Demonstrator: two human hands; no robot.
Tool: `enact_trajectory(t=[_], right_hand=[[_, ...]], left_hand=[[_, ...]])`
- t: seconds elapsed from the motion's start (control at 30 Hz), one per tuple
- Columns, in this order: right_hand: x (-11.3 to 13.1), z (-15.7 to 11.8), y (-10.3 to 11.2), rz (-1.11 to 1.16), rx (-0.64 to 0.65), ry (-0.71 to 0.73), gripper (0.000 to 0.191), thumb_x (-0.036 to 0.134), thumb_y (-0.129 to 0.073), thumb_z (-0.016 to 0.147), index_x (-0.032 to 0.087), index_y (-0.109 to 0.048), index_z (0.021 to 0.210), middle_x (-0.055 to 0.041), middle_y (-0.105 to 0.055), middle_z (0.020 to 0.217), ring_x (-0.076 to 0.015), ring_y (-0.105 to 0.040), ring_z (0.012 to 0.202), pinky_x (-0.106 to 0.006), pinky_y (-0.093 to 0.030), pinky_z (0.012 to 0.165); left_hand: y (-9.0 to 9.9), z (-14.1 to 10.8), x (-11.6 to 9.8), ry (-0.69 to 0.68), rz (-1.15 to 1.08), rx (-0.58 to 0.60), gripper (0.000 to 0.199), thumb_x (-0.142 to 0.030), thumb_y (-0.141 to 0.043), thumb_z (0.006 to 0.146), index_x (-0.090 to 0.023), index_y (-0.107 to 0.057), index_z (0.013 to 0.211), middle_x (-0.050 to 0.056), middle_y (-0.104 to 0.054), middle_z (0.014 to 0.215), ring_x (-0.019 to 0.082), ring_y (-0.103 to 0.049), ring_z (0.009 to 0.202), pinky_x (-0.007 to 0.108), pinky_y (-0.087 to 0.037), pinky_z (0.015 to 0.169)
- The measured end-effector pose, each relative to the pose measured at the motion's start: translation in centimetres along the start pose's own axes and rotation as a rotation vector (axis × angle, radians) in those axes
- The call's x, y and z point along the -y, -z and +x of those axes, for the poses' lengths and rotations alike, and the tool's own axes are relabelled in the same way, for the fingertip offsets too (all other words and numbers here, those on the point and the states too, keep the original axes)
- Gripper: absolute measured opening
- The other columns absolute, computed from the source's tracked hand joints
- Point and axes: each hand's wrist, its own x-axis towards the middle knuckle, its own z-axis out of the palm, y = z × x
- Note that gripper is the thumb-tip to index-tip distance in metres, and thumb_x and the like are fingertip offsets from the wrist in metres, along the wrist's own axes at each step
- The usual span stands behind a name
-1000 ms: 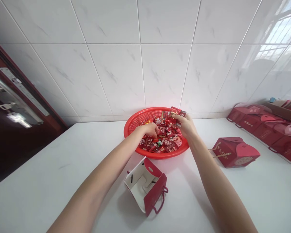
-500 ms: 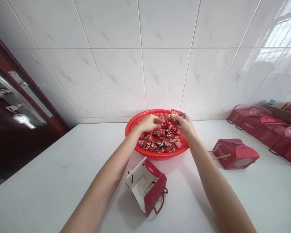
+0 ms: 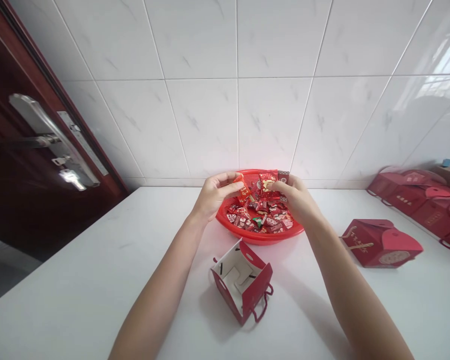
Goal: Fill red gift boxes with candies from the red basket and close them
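Over the left rim of a red plastic basket [image 3: 260, 239], my left hand [image 3: 215, 197] pinches a small orange-red wrapped candy [image 3: 243, 192]. My right hand [image 3: 296, 195], at the basket's right side, is closed on a few wrapped candies [image 3: 268, 183], a red one and a dark patterned one among them. Beneath both hands, many small red wrapped candies [image 3: 273, 222] lie in the basket. Nearer to me stands an open red gift box [image 3: 255, 295] with a white inside and a cord handle; no candy shows in it.
A closed red gift box [image 3: 382, 245] with a cord handle sits on the white table [image 3: 97, 280] to the right. Several more red boxes [image 3: 412, 195] line the tiled wall [image 3: 198, 125]. At the left is a dark red door with a lock and keys [image 3: 73, 179].
My left hand has lifted out of the candies toward the basket's left rim, now with a candy in its fingers. My right hand keeps its candies. The whole view has shifted left.
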Motion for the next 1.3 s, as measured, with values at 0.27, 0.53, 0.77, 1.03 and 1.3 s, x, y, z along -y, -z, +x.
enact_trajectory(t=[0.27, 0.53, 0.77, 1.03, 1.3], right_hand=[[1.9, -2.1, -0.8, -0.083, 0.049, 0.121, 0.015, 0.025, -0.075, 0.075, 0.019, -0.075, 0.089, -0.0029, -0.077, 0.08, -0.022, -0.074, 0.075, -0.033, -0.06, 0.07], [3.3, -3.4, -0.9, -0.192, 0.083, 0.201, 0.02, 0.03, -0.079, 0.077, 0.021, -0.073, 0.094, -0.0023, -0.074, 0.081, -0.0215, -0.071, 0.077, -0.032, -0.058, 0.069], [5.5, -5.8, -1.1, -0.414, 0.344, 0.209, 0.004, 0.025, -0.073, 0.083, 0.023, -0.071, 0.087, -0.0011, -0.07, 0.08, -0.0178, -0.063, 0.069, -0.029, -0.052, 0.061], [4.7, -7.0, -2.2, -0.812, 0.806, 0.213, 0.009, 0.017, -0.064, 0.088, 0.021, -0.068, 0.095, 0.0011, -0.067, 0.076, -0.0131, -0.053, 0.062, -0.026, -0.041, 0.054], [5.1, -6.7, -2.1, -0.692, 0.608, 0.262, 0.005, 0.021, -0.067, 0.088, 0.022, -0.069, 0.092, 0.002, -0.062, 0.074, -0.0125, -0.051, 0.062, -0.026, -0.042, 0.054]], left_hand=[[0.1, -1.6, -2.2, -0.023, 0.123, 0.163, 0.029, -0.033, -0.086, 0.07, -0.015, -0.07, 0.086, 0.002, -0.069, 0.092, 0.015, -0.065, 0.084, 0.031, -0.057, 0.084], [0.7, -2.9, -3.6, -0.109, 0.353, 0.231, 0.023, -0.03, -0.082, 0.078, -0.018, -0.07, 0.093, 0.002, -0.07, 0.091, 0.017, -0.067, 0.086, 0.029, -0.056, 0.081], [2.2, -5.6, -6.8, -0.141, 0.584, 0.363, 0.023, -0.027, -0.078, 0.079, -0.022, -0.078, 0.102, 0.005, -0.077, 0.095, 0.023, -0.074, 0.088, 0.03, -0.06, 0.076], [2.3, -6.9, -8.0, -0.179, 0.615, 0.2, 0.022, -0.027, -0.081, 0.075, -0.021, -0.08, 0.096, 0.003, -0.078, 0.092, 0.02, -0.075, 0.082, 0.027, -0.058, 0.078], [1.6, -6.8, -7.6, -0.166, 0.521, 0.228, 0.02, -0.021, -0.081, 0.073, -0.021, -0.081, 0.093, 0.004, -0.077, 0.094, 0.024, -0.074, 0.087, 0.031, -0.058, 0.08]])
